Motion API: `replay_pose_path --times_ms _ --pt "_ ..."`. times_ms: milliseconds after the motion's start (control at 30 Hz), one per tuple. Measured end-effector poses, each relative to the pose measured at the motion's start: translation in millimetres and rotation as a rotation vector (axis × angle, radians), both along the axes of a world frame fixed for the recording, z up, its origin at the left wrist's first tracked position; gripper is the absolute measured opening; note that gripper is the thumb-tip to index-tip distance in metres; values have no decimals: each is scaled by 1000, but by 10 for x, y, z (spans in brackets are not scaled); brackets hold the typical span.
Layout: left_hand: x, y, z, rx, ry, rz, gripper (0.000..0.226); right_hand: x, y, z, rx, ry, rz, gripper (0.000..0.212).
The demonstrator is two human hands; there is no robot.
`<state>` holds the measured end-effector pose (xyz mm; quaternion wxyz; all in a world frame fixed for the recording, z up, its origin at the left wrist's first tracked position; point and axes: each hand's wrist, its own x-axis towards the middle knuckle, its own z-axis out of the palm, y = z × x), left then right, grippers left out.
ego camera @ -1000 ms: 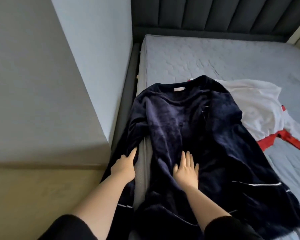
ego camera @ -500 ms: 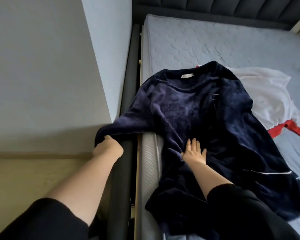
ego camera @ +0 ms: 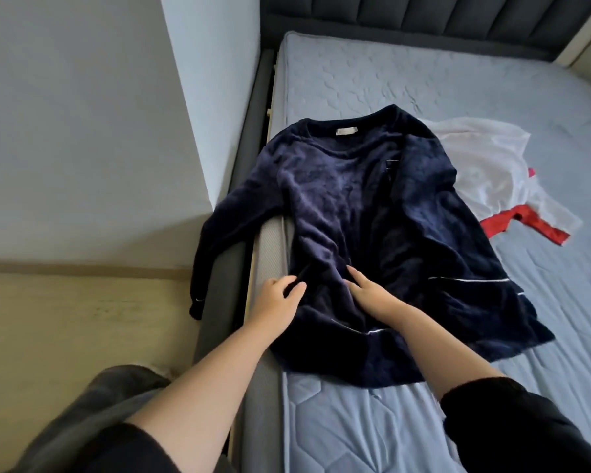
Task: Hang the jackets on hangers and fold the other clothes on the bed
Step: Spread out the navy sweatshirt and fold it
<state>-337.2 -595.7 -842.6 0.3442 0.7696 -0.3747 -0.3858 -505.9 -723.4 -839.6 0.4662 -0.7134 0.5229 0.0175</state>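
Note:
A dark navy velvety garment (ego camera: pixel 382 213) lies spread on the bed, neck towards the headboard. Its left sleeve (ego camera: pixel 215 240) hangs over the bed's left edge towards the floor. My left hand (ego camera: pixel 277 298) is at the garment's left side near the mattress edge, fingers loosely curled at a fold; whether it pinches the cloth is unclear. My right hand (ego camera: pixel 372 295) rests flat on the lower middle of the garment. A white top with red trim (ego camera: pixel 492 172) lies partly under the navy garment's right side.
The grey-blue mattress (ego camera: pixel 423 80) sits in a dark padded bed frame (ego camera: pixel 249 138) with a ribbed headboard (ego camera: pixel 423 18). A white wall corner (ego camera: pixel 191 97) stands close on the left. Pale wooden floor (ego camera: pixel 65 319) runs beside the bed.
My left hand has let go of the sleeve beside the bed and come back to the garment's left side. The sleeve now hangs over the frame. My right hand shifted slightly.

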Motion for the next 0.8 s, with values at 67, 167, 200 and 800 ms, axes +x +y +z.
replay_pose_path --times_ms 67,167,200,800 --pt "9 127 -50 -27 25 13 48 -141 226 16 -26 -25 -20 59" --pt "53 271 -22 33 73 -126 82 -368 562 -21 -66 -68 17 57" --pt "57 299 1 51 130 -163 92 -443 639 -17 -43 -92 15 58" --pt "24 631 754 0 606 -131 47 -511 1180 169 -699 -31 -199 18"
